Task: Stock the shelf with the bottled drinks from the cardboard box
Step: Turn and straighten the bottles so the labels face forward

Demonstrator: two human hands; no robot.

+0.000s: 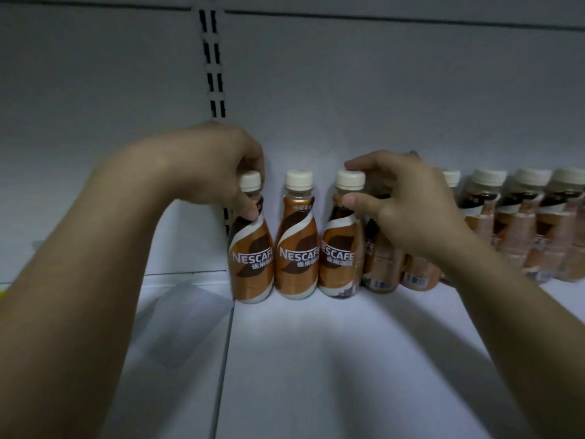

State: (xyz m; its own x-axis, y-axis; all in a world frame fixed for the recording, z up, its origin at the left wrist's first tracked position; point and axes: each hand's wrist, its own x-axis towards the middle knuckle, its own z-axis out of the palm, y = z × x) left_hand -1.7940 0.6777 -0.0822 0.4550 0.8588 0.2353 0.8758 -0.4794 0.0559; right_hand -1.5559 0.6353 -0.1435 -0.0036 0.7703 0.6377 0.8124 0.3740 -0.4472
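Note:
A row of brown and orange coffee bottles with cream caps stands at the back of a white shelf (316, 359). My left hand (218, 166) grips the neck of the leftmost bottle (251, 258), which stands upright. A second bottle (297, 248) stands free between my hands. My right hand (405, 207) holds the neck of the third bottle (338, 258), thumb in front and fingers over the cap. Several more bottles (522, 229) continue the row to the right, partly hidden behind my right hand. The cardboard box is out of view.
The shelf's white back panel carries a slotted upright (213, 68) just behind my left hand. A seam (226, 343) divides the shelf board from a neighbouring board on the left. The front part of the shelf lies in shadow from my arms.

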